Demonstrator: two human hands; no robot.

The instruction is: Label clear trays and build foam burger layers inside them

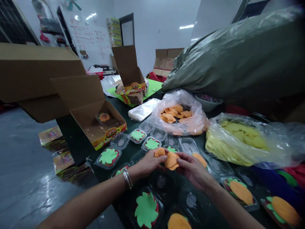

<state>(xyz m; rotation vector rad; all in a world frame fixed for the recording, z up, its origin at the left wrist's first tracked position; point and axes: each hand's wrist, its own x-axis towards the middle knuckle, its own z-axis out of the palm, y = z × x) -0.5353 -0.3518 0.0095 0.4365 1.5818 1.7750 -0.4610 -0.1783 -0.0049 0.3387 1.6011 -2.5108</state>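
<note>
Several round orange foam pieces (172, 161) are held between my two hands above the table. My left hand (150, 162), with silver bangles on its wrist, pinches them from the left. From the right, my right hand (190, 167) grips their edge. Below and around lie open clear plastic boxes, several with a green leaf-shaped piece (146, 210) over red. An orange round tops the green in a box (240, 191) at the right. Another orange round (199, 159) sits just behind my right hand.
Behind my hands stands a clear bag of orange rounds (176, 114); right of it lies a bag of yellow pieces (238, 136). An open printed carton (97, 127) is at the left, another (132, 79) farther back. A large grey-green sack (233, 60) bulges over the right.
</note>
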